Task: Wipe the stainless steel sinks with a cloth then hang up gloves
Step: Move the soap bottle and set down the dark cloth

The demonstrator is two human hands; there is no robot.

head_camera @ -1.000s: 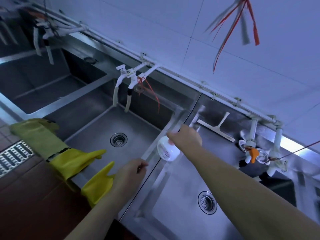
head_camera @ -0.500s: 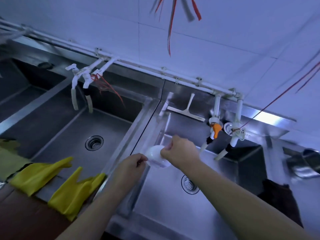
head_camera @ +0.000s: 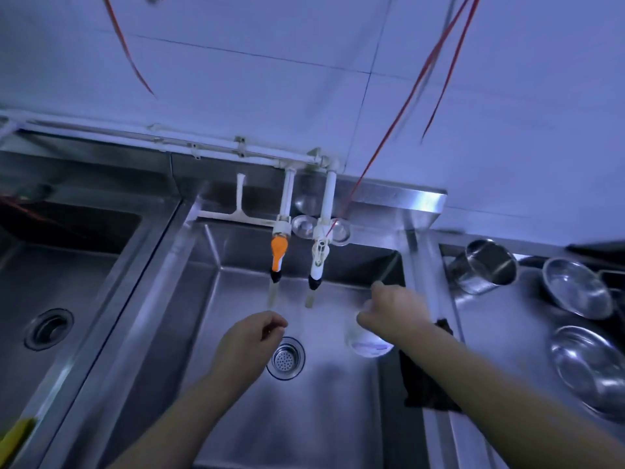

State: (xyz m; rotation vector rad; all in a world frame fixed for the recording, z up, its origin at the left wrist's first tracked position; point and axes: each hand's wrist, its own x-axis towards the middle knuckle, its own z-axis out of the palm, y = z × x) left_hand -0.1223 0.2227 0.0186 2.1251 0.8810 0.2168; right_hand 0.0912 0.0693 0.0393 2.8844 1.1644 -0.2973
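Right hand (head_camera: 394,311) over the near sink (head_camera: 236,418), toward its 3 o'clock wall, fingers curled round the top of a white bottle (head_camera: 367,345) that hangs below the fist; which part of the top it grips is hidden. Left hand (head_camera: 248,340) at centre, just above the drain (head_camera: 285,357), loosely curled, thumb near the fingertips; cannot tell if it pinches anything

Cloth (head_camera: 427,387): dark, draped over the sink's 3 o'clock rim, partly under the right forearm. Judged soft and limp, light, probably damp; will fold and trail if lifted by a corner, so better bunched from the middle on the rim. Steel looks smooth and likely slick when wet; flat palm pressure on the cloth should suit it

Glove (head_camera: 13,438): only a yellow scrap shows at 8 o'clock, frame edge. Judged rubbery and floppy; take at the cuff for hanging

Counts:
- sinks: 2 in view, second sink (head_camera: 77,275) at 9 o'clock
- drains: 2
- taps: 2 over the near sink, orange tap (head_camera: 279,252) and white tap (head_camera: 319,255)
- squeegee (head_camera: 238,208): 1, at 12 o'clock against the back ledge
- steel vessels on the table (head_camera: 490,333) at 3 o'clock: 3, one pot (head_camera: 485,265), two bowls (head_camera: 576,287)
- bottle: 1, cloth: 1

Wiping looks not yet begun
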